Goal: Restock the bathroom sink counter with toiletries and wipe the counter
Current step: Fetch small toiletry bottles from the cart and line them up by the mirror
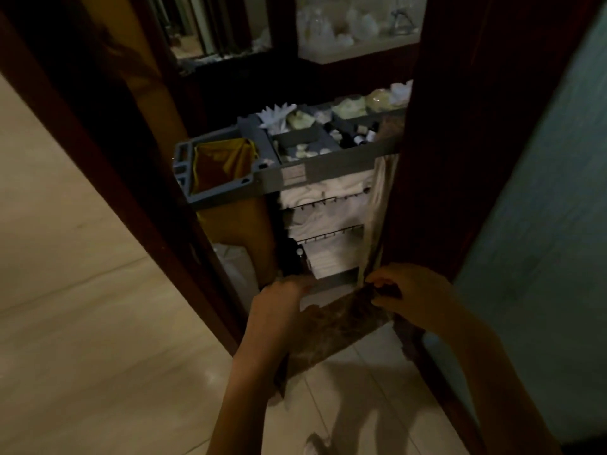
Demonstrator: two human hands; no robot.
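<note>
A grey housekeeping cart stands in a dark wooden doorway. Its top tray holds small toiletries and wrapped items in compartments. White folded towels fill its wire shelves. A brown patterned cloth hangs down the cart's right side and stretches between my hands. My left hand grips its lower left part. My right hand pinches its upper edge near the cart's bottom shelf.
A yellow bag hangs in the cart's left frame. Dark door jambs flank the cart closely on both sides. Beige tiled floor lies to the left and below. A teal wall is on the right.
</note>
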